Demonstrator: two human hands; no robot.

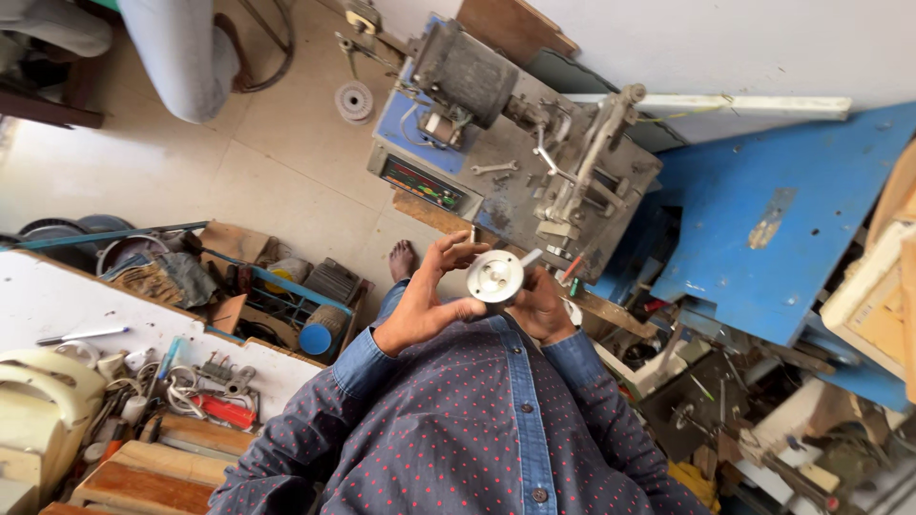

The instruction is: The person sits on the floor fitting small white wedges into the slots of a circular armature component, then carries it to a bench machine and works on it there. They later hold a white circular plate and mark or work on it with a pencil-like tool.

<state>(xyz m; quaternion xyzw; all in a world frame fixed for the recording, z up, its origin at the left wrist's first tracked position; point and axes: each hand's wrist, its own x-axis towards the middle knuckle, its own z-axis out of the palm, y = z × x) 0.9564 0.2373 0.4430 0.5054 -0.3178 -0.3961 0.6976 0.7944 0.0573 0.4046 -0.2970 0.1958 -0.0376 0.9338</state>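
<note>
A round silver metal disc with a raised hub sits between both hands, in front of my dotted blue shirt. My left hand curls around its left edge, thumb under it and fingers spread above. My right hand grips it from behind on the right, mostly hidden by the disc. A small white rod sticks out at the disc's upper right.
A grey and blue bench machine with a motor stands just beyond the hands. A blue table is to the right. A white bench with tools, a screwdriver and wires lies at left. A crate with parts and my bare foot are on the floor.
</note>
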